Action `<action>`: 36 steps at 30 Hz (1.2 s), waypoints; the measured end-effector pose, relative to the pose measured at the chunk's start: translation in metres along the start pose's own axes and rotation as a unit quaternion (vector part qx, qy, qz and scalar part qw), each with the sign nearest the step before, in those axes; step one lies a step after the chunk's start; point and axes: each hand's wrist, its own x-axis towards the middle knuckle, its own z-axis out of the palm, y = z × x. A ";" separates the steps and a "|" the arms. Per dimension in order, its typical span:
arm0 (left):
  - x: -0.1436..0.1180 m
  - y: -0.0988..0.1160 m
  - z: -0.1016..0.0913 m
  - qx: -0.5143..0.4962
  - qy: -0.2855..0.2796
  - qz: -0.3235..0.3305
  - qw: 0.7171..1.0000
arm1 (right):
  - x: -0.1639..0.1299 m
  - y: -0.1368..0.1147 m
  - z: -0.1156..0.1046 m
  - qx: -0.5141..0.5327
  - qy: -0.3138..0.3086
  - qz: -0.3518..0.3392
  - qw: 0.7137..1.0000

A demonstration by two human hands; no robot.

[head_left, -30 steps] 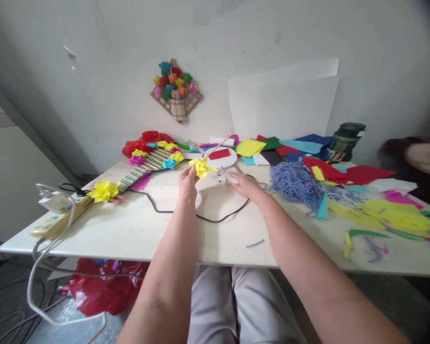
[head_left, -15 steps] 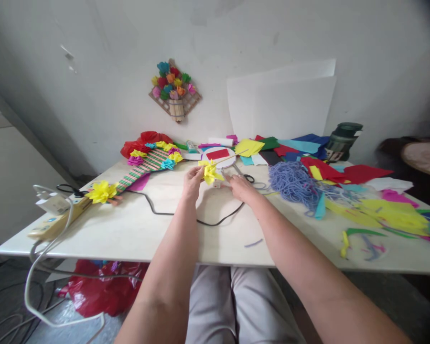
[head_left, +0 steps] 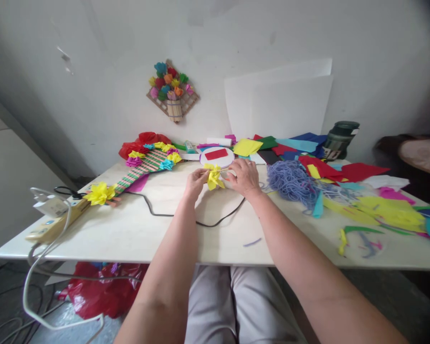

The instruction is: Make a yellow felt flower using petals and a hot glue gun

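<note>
A yellow paper flower (head_left: 215,177) is held just above the table between my hands. My left hand (head_left: 195,183) pinches it from the left side, fingers closed. My right hand (head_left: 245,177) is closed on the thin stick (head_left: 225,169) that runs out of the flower to the right; the fingertips partly hide the stick. Directly behind the flower lies a white oval plate (head_left: 203,158) carrying a folded red paper piece (head_left: 216,154). The scissors beside my right hand are now mostly covered by it.
Left of my hands lies a striped stick panel (head_left: 148,164) with paper flowers, near a power strip (head_left: 53,228). A black cable (head_left: 157,215) crosses the table. To the right are a tangle of blue yarn (head_left: 290,181), coloured paper (head_left: 390,212) and a dark bottle (head_left: 340,139).
My right hand has left the scissors area and moved up onto the flower's stick. The stick has turned from slanting to nearly level. My left hand keeps the flower, shifted slightly.
</note>
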 end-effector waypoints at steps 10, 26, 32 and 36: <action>-0.006 0.006 0.006 0.009 -0.070 -0.017 0.997 | 0.002 0.008 0.005 0.081 -0.096 -0.021 0.992; -0.009 0.005 0.007 0.031 -0.114 -0.045 0.992 | 0.000 0.008 0.016 0.108 -0.092 0.001 0.990; -0.010 0.006 0.004 -0.045 -0.111 -0.072 0.990 | 0.000 0.008 0.015 0.092 -0.083 -0.006 0.992; -0.009 0.006 0.004 -0.061 -0.119 -0.112 0.985 | -0.001 0.009 0.017 0.087 -0.069 -0.008 0.994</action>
